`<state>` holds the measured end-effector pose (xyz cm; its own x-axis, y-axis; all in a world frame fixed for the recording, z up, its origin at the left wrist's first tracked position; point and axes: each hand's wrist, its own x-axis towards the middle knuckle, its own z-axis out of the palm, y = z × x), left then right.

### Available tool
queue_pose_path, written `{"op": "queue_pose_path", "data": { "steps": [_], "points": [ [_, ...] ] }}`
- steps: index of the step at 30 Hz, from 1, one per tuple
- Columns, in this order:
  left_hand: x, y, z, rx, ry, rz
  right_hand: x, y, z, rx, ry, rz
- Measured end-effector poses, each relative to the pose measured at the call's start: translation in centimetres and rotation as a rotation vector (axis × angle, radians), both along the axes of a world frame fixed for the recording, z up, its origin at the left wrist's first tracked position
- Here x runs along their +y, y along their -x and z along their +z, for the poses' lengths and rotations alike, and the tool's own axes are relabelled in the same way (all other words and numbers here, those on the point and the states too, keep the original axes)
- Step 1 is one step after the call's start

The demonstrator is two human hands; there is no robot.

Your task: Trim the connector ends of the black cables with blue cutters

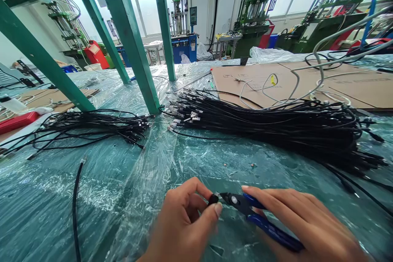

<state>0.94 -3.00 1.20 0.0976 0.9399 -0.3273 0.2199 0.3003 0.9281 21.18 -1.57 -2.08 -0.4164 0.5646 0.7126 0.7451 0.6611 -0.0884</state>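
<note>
Left hand (186, 221), bottom center of the frame, has a small black cable connector (213, 199) pinched between thumb and index finger, metal end pointing at the tool. Right hand (302, 223), lower right, is wrapped around a pair of blue-handled flush cutters (270, 225), and their dark tips are right up by that metal end. Can't really tell if the tips are touching it or how far open they are, it's too small.

Everything's on a bench covered in wrinkly clear plastic sheeting (141, 196) over a green surface. There's a fat pile of black cables (276, 127) running from the middle of the frame out to the right, with a bunch of silvery plugs bunched up at its left end. Smaller bundle of black cables (92, 127) over on the left, and a single black cable (75, 208) by itself at lower left, metal plug up top.

Behind the big pile, upper right, there's flattened cardboard (254, 75) with some thin white cables (296, 86) looping over it. Green metal posts (129, 32) cut through the upper left, and green machines (253, 16) stand in the background near the windows.
</note>
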Motion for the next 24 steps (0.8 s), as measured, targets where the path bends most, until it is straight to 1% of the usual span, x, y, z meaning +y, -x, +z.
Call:
{"op": "queue_pose_path", "data": {
  "steps": [7,10,19,24],
  "points": [
    [0.14,0.05,-0.3,-0.108,0.012,0.023,0.34,0.59,0.71,0.026,-0.035,-0.003],
    [0.3,0.1,-0.5,-0.126,0.027,0.009,0.44,0.69,0.8,0.032,-0.035,0.003],
    [0.23,0.22,-0.46,-0.124,0.038,-0.008,0.01,0.3,0.24,0.008,-0.016,0.009],
    [0.26,0.13,-0.28,-0.11,0.034,-0.009,0.15,0.17,0.28,-0.012,-0.006,0.021]
  ]
}}
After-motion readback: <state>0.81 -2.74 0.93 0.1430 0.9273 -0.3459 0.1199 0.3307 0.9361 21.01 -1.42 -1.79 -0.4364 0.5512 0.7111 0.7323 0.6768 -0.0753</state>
